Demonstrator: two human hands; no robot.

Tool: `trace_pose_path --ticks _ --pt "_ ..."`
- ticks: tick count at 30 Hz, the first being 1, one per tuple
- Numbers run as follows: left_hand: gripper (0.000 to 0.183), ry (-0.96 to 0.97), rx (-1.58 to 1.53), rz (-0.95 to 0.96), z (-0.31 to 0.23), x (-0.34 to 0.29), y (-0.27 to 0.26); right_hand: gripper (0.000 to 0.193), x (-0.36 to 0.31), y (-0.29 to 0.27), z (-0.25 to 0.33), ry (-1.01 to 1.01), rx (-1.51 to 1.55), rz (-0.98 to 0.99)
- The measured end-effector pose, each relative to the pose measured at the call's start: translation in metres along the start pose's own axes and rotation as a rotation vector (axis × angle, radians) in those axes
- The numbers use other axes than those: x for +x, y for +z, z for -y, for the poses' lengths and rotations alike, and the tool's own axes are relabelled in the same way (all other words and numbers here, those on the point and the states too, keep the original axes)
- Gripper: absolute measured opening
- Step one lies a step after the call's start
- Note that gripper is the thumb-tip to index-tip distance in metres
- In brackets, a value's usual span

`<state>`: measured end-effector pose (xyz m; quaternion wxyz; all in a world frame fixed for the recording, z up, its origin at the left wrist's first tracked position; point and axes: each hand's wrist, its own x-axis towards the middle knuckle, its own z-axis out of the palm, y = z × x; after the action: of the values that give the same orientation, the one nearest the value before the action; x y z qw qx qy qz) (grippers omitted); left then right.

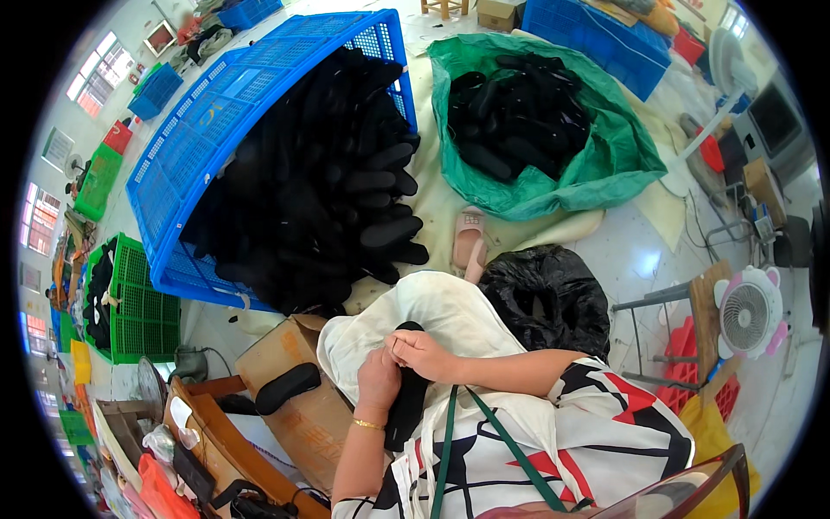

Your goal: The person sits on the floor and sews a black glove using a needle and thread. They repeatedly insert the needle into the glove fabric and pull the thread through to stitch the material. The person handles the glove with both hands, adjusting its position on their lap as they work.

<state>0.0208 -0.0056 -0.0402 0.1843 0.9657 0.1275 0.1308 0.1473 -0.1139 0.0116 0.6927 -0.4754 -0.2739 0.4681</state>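
Note:
A black, sole-shaped insole [406, 405] lies lengthwise over my lap, on a white cloth apron [432, 303]. My left hand [379, 379] is closed around its left edge. From the right, my right hand [422, 353] comes across its upper part, fingers pinched together against those of the left. Whatever is between the fingertips is too small to make out. The insole's tip shows just above the hands. A similar black insole [288, 387] rests on a cardboard box [298, 432] to my left.
A blue plastic crate [203, 112] lies tipped on its side, black insoles [311, 182] spilling from it. A green sack [609, 169] of more insoles stands beyond a black plastic bag [553, 303]. A pink shoe [469, 238] shows between them. At right stands a small fan [749, 311].

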Motion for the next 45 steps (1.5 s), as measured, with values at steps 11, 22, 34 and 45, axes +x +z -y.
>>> trace_pose_path --ticks 11,22,34,45 --pt "0.034 -0.169 -0.164 0.164 -0.001 0.002 0.015 0.014 -0.016 -0.025 0.003 -0.118 -0.42 0.009" --pt "0.029 -0.614 -0.627 0.284 -0.029 0.032 -0.02 0.006 -0.023 -0.037 0.023 -0.576 -0.939 0.098" --pt "0.015 -1.1 -1.681 0.328 -0.005 0.004 -0.019 0.008 -0.048 -0.079 0.022 0.373 -0.46 -0.037" --pt "0.013 -0.79 -1.044 0.318 -0.01 0.012 -0.023 0.009 0.001 -0.055 -0.016 -0.271 -1.302 0.181"
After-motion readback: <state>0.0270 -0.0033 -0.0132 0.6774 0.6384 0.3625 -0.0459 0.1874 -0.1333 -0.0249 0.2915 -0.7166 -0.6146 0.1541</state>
